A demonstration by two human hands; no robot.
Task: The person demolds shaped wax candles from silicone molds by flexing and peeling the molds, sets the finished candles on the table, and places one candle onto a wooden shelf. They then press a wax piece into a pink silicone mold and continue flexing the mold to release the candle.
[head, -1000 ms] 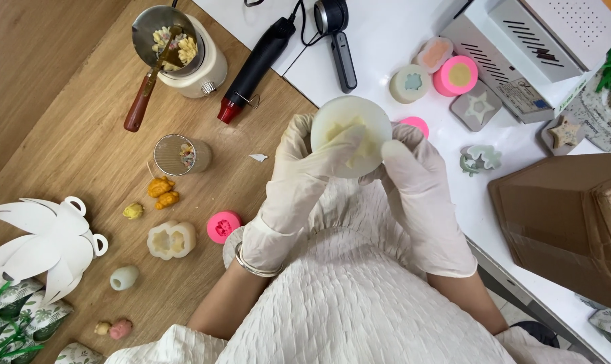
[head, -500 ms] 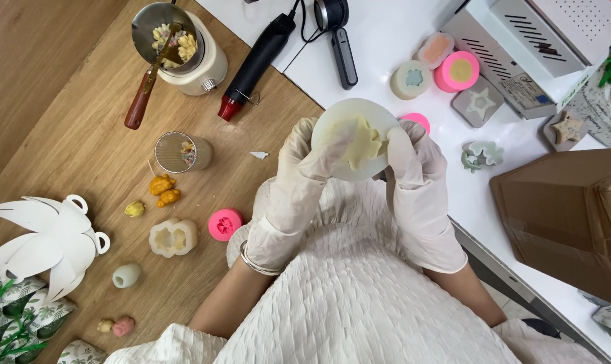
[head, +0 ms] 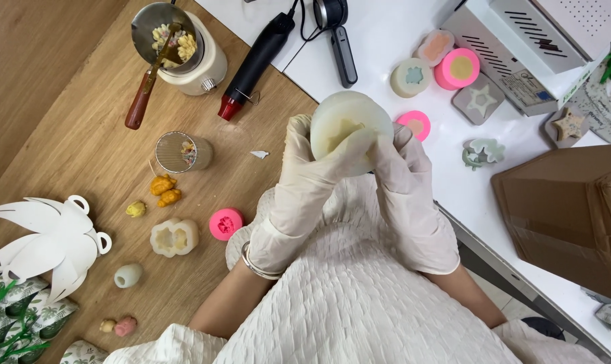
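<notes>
**Both hands on the round mould**

The table (head: 63, 101) carried a spread of wax-craft things, wooden on the left part and white toward the right edge. A cardboard box (head: 568, 216) sat at the right edge, a white machine (head: 521, 40) at the far right corner. A melting pot (head: 184, 50) with a spoon stood at the far edge, a heat gun (head: 255, 64) beside it. Nearer the left edge lay a white flower mould (head: 174, 237) and a pink mould (head: 225, 223).

The cream round mould (head: 346, 128) was held above the table's middle, close to the person's chest. The left hand (head: 305, 182) was closed around its left side, thumb across the face; the right hand (head: 406, 182) gripped its right side. Both wore gloves. The step looked like flexing the mould to free its casting. Going on would likely call for even pressure from both thumbs, lest the casting crack.
</notes>
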